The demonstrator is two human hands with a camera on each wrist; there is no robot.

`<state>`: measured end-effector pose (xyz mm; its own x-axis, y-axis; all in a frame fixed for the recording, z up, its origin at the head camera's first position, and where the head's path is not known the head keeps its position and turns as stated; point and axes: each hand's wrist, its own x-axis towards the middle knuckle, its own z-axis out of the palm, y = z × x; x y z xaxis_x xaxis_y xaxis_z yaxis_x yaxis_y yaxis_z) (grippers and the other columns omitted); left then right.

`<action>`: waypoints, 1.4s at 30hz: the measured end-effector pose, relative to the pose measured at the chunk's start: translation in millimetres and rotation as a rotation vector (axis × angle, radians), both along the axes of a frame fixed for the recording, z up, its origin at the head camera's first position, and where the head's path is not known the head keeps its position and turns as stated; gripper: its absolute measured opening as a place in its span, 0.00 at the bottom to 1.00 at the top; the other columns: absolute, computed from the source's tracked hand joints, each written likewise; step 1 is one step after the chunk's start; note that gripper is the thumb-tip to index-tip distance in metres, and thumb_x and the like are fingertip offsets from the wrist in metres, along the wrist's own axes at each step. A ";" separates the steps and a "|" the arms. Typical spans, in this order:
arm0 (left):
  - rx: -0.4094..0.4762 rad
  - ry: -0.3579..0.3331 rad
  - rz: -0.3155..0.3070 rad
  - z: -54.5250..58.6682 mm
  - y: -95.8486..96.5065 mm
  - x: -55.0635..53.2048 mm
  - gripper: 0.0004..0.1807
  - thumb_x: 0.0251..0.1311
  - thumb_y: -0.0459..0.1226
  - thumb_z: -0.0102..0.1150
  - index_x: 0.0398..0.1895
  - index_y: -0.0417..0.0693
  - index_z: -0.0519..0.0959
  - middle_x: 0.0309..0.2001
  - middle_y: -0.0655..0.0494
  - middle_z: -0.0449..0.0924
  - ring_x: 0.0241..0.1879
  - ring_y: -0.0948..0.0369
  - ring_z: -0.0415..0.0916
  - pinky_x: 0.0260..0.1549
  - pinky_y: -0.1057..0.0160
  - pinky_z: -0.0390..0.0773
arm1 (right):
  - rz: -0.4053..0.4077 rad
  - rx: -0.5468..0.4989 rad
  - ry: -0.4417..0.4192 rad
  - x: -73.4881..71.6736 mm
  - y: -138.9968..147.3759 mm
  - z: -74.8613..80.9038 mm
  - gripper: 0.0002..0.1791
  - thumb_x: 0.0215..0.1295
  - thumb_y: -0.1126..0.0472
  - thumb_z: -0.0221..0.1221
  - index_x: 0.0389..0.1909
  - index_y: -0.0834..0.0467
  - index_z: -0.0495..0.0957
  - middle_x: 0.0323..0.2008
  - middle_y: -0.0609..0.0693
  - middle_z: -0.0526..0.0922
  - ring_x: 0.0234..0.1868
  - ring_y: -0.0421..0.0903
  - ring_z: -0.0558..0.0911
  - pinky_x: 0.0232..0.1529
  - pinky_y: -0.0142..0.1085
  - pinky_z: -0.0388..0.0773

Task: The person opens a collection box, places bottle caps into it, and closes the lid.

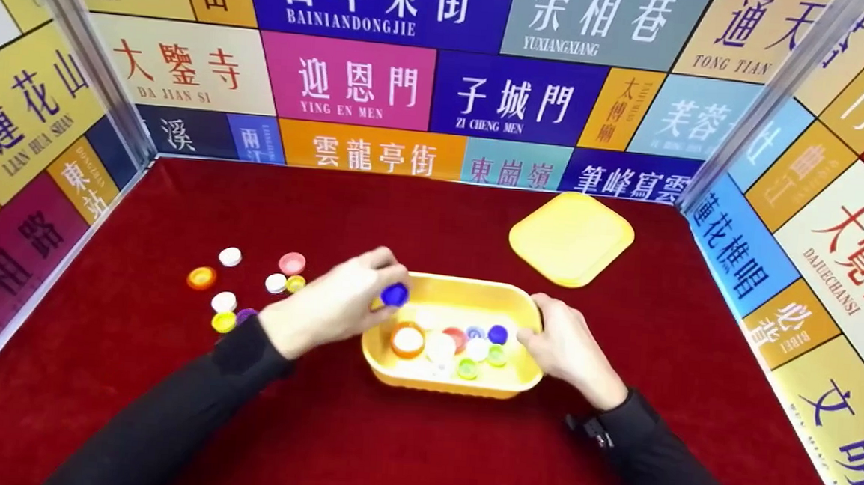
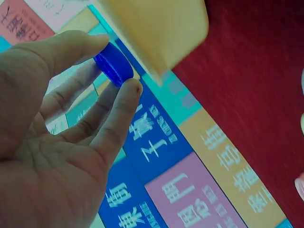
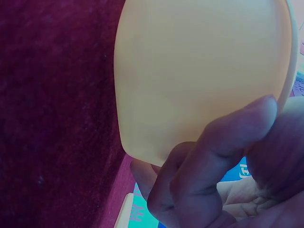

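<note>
Between thumb and fingertip my left hand (image 1: 346, 297) pinches a dark blue bottle cap (image 2: 114, 64), held over the left end of a yellow plastic box (image 1: 474, 286). My right hand (image 1: 568, 344) grips the right end of that box, its thumb at the rim; in the right wrist view the fingers (image 3: 194, 175) lie against the outer wall. Inside the box are several caps: an orange one (image 1: 407, 340) with white in its middle, a red one (image 1: 454, 340), a blue one (image 1: 497, 334), white ones and green ones (image 1: 468, 368).
Loose caps lie on the red cloth (image 1: 191, 378) to the left, among them an orange cap (image 1: 202, 278), a pink cap (image 1: 292, 264) and a white cap (image 1: 230, 257). A yellow lid (image 1: 571, 240) lies behind the box to the right. Printed panels (image 1: 359, 80) enclose the back and sides.
</note>
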<state>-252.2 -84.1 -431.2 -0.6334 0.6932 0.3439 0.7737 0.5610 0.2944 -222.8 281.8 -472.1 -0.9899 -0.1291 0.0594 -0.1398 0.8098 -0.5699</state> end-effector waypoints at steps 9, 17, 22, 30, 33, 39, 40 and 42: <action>-0.120 0.003 -0.028 -10.6 19.2 2.4 0.15 0.70 0.33 0.82 0.56 0.41 0.90 0.48 0.44 0.83 0.45 0.49 0.86 0.51 0.53 0.94 | 0.009 -0.003 -0.001 0.1 0.0 -2.1 0.22 0.73 0.66 0.67 0.66 0.66 0.84 0.52 0.62 0.92 0.50 0.56 0.89 0.52 0.47 0.87; -0.122 -0.012 -0.020 -12.3 23.3 2.9 0.16 0.71 0.35 0.82 0.58 0.41 0.90 0.49 0.44 0.84 0.46 0.50 0.86 0.51 0.54 0.94 | 0.007 -0.012 0.002 1.0 -1.0 -1.2 0.22 0.74 0.66 0.67 0.66 0.66 0.84 0.53 0.62 0.92 0.51 0.56 0.89 0.53 0.48 0.88; -0.102 -0.001 -0.028 -11.6 23.8 3.4 0.17 0.70 0.35 0.82 0.58 0.40 0.90 0.49 0.43 0.84 0.45 0.50 0.86 0.51 0.54 0.93 | 0.002 -0.019 -0.003 1.0 -0.9 -0.5 0.23 0.74 0.66 0.67 0.67 0.67 0.84 0.54 0.63 0.92 0.52 0.57 0.90 0.53 0.49 0.89; -0.088 0.030 -0.030 -10.8 23.2 4.9 0.17 0.70 0.34 0.83 0.58 0.41 0.90 0.50 0.44 0.83 0.47 0.50 0.86 0.52 0.54 0.93 | 0.011 -0.009 0.009 1.3 -0.4 0.0 0.22 0.71 0.67 0.66 0.65 0.66 0.84 0.50 0.62 0.92 0.49 0.56 0.89 0.51 0.48 0.87; -0.081 0.040 -0.022 -9.0 22.5 5.2 0.17 0.71 0.35 0.82 0.58 0.43 0.91 0.52 0.45 0.84 0.49 0.49 0.86 0.52 0.54 0.94 | 0.012 -0.009 0.015 1.3 -0.5 0.1 0.22 0.70 0.68 0.66 0.64 0.66 0.85 0.50 0.62 0.92 0.48 0.56 0.89 0.50 0.48 0.87; -0.055 0.066 0.002 -4.9 17.2 3.3 0.17 0.72 0.36 0.81 0.62 0.47 0.91 0.56 0.47 0.86 0.51 0.49 0.88 0.51 0.52 0.94 | 0.008 -0.006 0.008 1.1 -0.8 1.0 0.22 0.72 0.67 0.68 0.65 0.66 0.85 0.50 0.62 0.92 0.49 0.56 0.89 0.52 0.48 0.87; -0.050 0.070 0.005 -4.4 15.8 2.4 0.18 0.73 0.37 0.81 0.62 0.48 0.91 0.56 0.47 0.87 0.51 0.48 0.88 0.52 0.51 0.94 | 0.007 -0.006 0.007 1.0 -0.8 1.1 0.22 0.72 0.67 0.68 0.65 0.66 0.84 0.51 0.62 0.92 0.49 0.56 0.89 0.52 0.48 0.87; -0.044 0.076 0.019 -4.0 12.6 0.2 0.19 0.74 0.40 0.80 0.64 0.49 0.90 0.57 0.47 0.86 0.52 0.49 0.87 0.53 0.51 0.94 | 0.005 -0.006 0.007 0.8 -0.7 1.1 0.22 0.73 0.67 0.68 0.66 0.67 0.84 0.51 0.62 0.92 0.49 0.56 0.89 0.52 0.49 0.87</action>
